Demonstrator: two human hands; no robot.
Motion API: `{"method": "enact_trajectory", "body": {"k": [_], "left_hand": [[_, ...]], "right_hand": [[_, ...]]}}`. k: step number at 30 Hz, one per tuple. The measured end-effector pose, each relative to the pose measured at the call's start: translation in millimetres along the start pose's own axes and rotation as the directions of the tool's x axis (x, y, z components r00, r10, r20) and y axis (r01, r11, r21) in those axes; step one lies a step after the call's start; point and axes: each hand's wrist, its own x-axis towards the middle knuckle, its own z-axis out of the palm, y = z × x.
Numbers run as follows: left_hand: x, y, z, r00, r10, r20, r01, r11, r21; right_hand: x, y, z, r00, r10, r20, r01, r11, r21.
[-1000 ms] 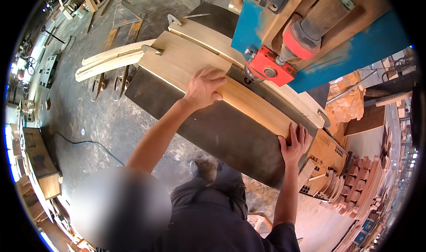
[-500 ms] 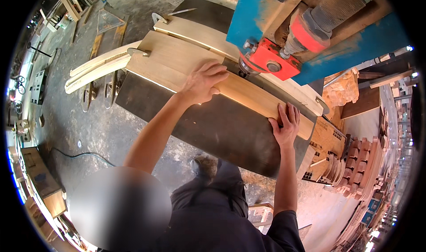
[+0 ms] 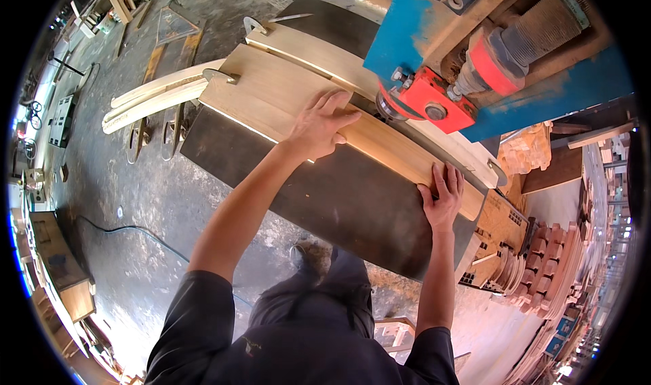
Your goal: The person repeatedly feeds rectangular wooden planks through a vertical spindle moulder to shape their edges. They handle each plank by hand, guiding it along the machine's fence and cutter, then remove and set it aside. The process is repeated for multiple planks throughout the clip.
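A wide pale wooden board (image 3: 261,80) lies on a dark metal worktable (image 3: 359,212), with a narrower wooden strip (image 3: 390,146) running on to its right. My left hand (image 3: 320,124) is closed over the board's right end, fingers bent and thumb near the front edge. Farther right, my right hand (image 3: 444,194) grips the strip near its right end, fingers over the top and thumb at the near edge. Just beyond the strip is a red machine head (image 3: 435,100) with a round metal part under it. Whether that part touches the wood, I cannot tell.
A metal clamp (image 3: 220,76) sits at the board's left end. Behind runs a second pale strip (image 3: 322,56). Curved wooden pieces (image 3: 152,100) rest on supports at left. The blue machine frame (image 3: 407,25) overhangs the far right. A cable (image 3: 135,229) crosses the floor; stacked wooden parts (image 3: 542,266) stand right.
The view has shifted slightly. Both hands keep much the same places on the wood. The blurred grey round patch at lower left is gone, and my left sleeve now shows.
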Motion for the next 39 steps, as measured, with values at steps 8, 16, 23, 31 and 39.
{"method": "enact_trajectory", "body": {"k": [8, 16, 23, 31, 39], "left_hand": [[4.9, 1.5, 0.0, 0.999, -0.035, 0.037, 0.034, 0.999, 0.014], [5.7, 1.5, -1.4, 0.999, -0.023, 0.031, 0.023, 0.999, 0.031], [5.2, 0.0, 2.3, 1.000, -0.006, -0.001, 0.006, 1.000, 0.025], [6.2, -4.4, 5.6, 0.997, 0.072, -0.008, -0.071, 0.996, 0.056], [5.8, -3.8, 8.6, 0.998, 0.055, -0.045, -0.052, 0.996, 0.068]], "right_hand": [[2.9, 6.9, 4.4, 1.000, -0.006, -0.006, 0.006, 1.000, 0.002], [4.5, 8.7, 5.7, 1.000, -0.025, 0.004, 0.025, 1.000, 0.004], [4.7, 9.4, 5.4, 1.000, -0.024, 0.006, 0.024, 1.000, 0.002], [3.4, 14.1, 8.3, 0.999, -0.047, 0.013, 0.047, 0.999, -0.012], [2.3, 18.1, 13.0, 0.999, -0.050, 0.016, 0.050, 0.998, -0.024]]}}
